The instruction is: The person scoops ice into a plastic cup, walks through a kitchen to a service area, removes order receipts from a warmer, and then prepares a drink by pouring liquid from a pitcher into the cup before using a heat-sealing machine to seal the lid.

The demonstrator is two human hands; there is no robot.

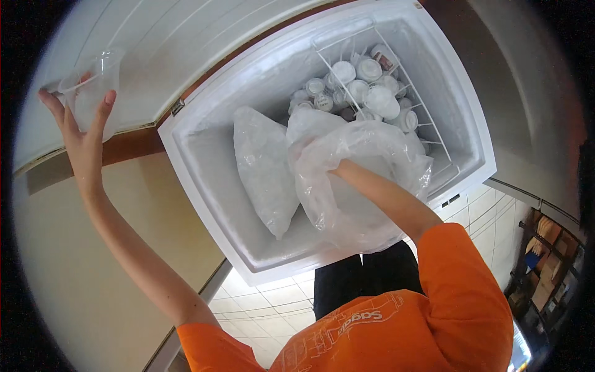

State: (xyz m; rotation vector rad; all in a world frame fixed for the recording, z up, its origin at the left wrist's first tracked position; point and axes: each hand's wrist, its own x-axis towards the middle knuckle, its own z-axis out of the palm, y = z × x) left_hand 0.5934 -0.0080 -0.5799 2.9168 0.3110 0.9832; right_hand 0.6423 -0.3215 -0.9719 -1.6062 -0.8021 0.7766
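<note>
At the far left, my left hand [88, 123] is raised with thumb and fingers spread around a clear plastic container [98, 76], beside the white panelled surface. My right forearm reaches into the mouth of a large clear plastic bag [372, 232] in the chest freezer. Plastic film covers my right hand [311, 149], so its fingers and anything in them are hard to make out. To the left of this bag lies a filled, closed clear plastic bag [265, 172], its contents whitish and ice-like.
The white chest freezer [197, 223] has frosted walls. A white wire basket [430, 123] stands on its right side, around and beside several lidded bottles and tubs [344, 72]. A beige panel [139, 209] borders the freezer on the left. White tiles [283, 293] cover the floor.
</note>
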